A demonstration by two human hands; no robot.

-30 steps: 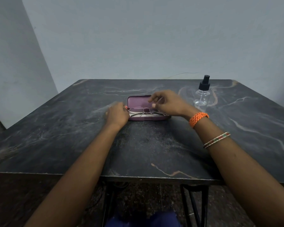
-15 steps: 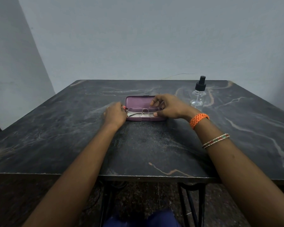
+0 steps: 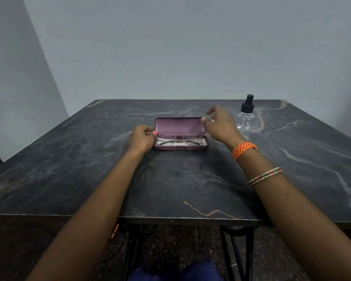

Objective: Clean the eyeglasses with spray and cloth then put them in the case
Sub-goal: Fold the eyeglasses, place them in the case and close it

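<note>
- A purple case [image 3: 180,136] is seen lying open on the dark marbled table [image 3: 170,179], lid raised toward the far side; it is taken as the landmark for all places below.
- The eyeglasses [image 3: 179,138] are laid inside the case's lower tray, temples folded, lenses facing up and spanning nearly its whole width.
- The left hand [image 3: 141,139] is placed at the case's left end, fingers curled inward. A fingertip with an orange-painted nail is seen touching the left end of the case at the tray's corner; whether the frame itself is pinched cannot be told.
- The right hand [image 3: 219,124] is held at the case's right end, beside the lid's upper right corner, slightly blurred. Its fingers are loosely spread and bent, and nothing is gripped; contact with the lid cannot be told.
- The glasses are thus found between the two hands, nearer the left one.
- A clear spray bottle [image 3: 246,115] with a black pump top is stood upright to the right of the case, just beyond the right hand.
- An orange woven band [image 3: 244,150] and a beaded bangle [image 3: 265,176] are worn on the right forearm, on the near side of the case.
</note>
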